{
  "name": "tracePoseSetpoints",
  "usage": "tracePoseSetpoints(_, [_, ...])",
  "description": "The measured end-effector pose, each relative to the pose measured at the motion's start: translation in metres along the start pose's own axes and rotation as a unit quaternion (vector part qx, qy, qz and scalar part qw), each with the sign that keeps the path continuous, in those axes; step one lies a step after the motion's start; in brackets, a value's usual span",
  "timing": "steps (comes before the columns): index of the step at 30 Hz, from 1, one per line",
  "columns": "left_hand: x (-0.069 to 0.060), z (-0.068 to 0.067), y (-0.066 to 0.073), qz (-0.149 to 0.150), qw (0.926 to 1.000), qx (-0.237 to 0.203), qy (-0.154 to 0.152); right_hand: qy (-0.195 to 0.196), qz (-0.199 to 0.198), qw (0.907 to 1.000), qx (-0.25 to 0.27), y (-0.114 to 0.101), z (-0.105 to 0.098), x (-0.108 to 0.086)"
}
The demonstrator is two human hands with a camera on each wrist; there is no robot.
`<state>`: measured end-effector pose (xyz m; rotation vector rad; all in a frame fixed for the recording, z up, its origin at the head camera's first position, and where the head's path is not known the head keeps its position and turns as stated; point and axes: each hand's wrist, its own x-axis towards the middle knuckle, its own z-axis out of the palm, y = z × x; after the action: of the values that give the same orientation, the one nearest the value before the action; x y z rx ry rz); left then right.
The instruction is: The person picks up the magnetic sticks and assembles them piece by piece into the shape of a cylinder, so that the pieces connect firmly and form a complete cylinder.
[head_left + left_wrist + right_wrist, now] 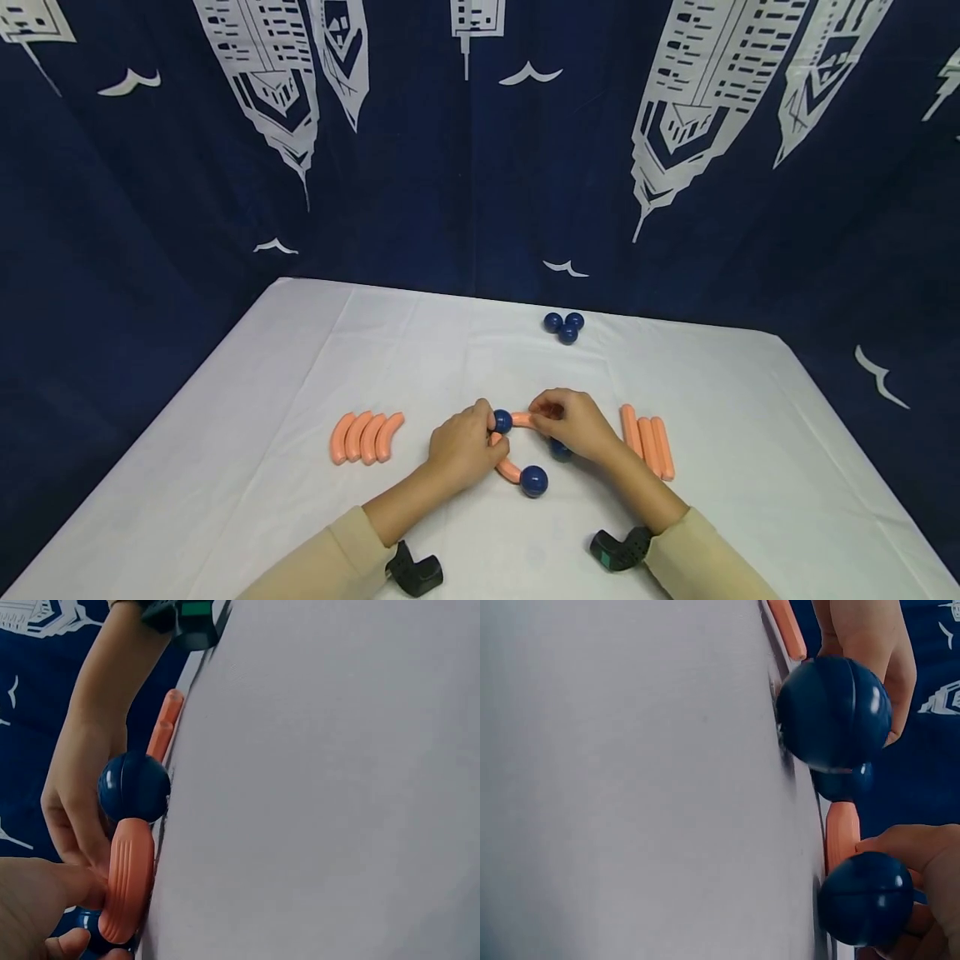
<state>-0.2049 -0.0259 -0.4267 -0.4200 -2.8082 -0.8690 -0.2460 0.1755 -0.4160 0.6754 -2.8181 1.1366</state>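
Observation:
In the head view the left hand grips a blue ball and the curved orange piece that runs from it to a nearer blue ball. The right hand pinches another orange piece, whose left end meets the ball at the left fingers. Below the right hand lies a partly hidden blue ball. The left wrist view shows the left thumb against the curved piece. In the right wrist view the right fingers touch an orange piece between balls.
Several curved orange pieces lie in a row at the left of the white table. Straight orange pieces lie beside the right forearm. Three blue balls sit together near the back edge, before a dark blue patterned cloth.

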Motion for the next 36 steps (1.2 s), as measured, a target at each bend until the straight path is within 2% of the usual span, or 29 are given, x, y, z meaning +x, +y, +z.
tracePoseSetpoints(8, [0.011, -0.004, -0.001, 0.025, 0.9982, -0.024, -0.048, -0.01, 0.011, 0.9999, 0.003, 0.004, -0.005, -0.014])
tracePoseSetpoints(16, [0.019, -0.008, -0.002, 0.036, 0.9957, -0.021, -0.083, -0.02, 0.034, 0.9991, 0.015, 0.001, -0.002, -0.029])
tracePoseSetpoints(27, [0.024, -0.006, 0.003, 0.044, 0.995, -0.012, -0.089, -0.009, 0.068, 0.9974, 0.022, -0.006, 0.001, -0.045])
tracePoseSetpoints(36, [0.026, -0.002, 0.002, 0.089, 0.9895, -0.013, -0.113, 0.014, 0.085, 0.9963, 0.006, -0.008, 0.002, -0.048])
